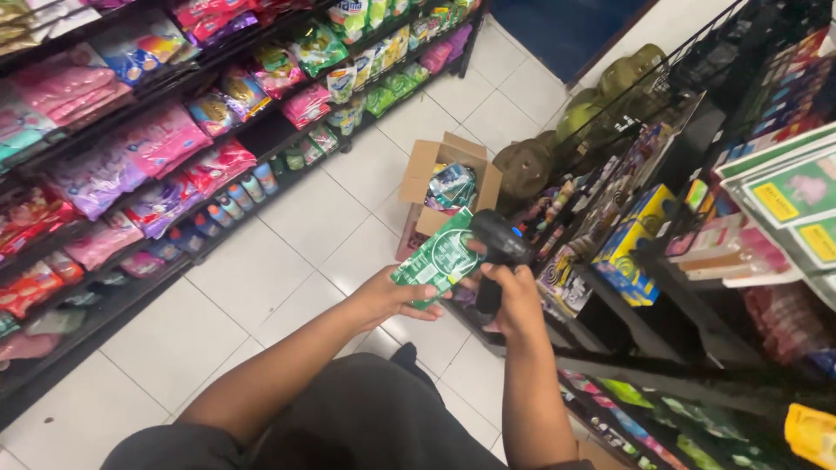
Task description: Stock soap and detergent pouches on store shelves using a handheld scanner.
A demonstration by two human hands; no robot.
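shelves (131, 174) on left held pink and purple bags | my left hand (392, 296) gripped the green packet (440, 254) from below, over the floor in front of the open box (440, 170) | my right hand (514, 300) was closed on the black scanner (498, 248), its head touching the packet | I judged: keep packet flat, steady, code side facing scanner

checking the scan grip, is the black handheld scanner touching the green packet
Cannot tell. In the head view the scanner, in the right hand, overlaps the top edge of the green packet held by the left hand; neither contact nor gap shows plainly.
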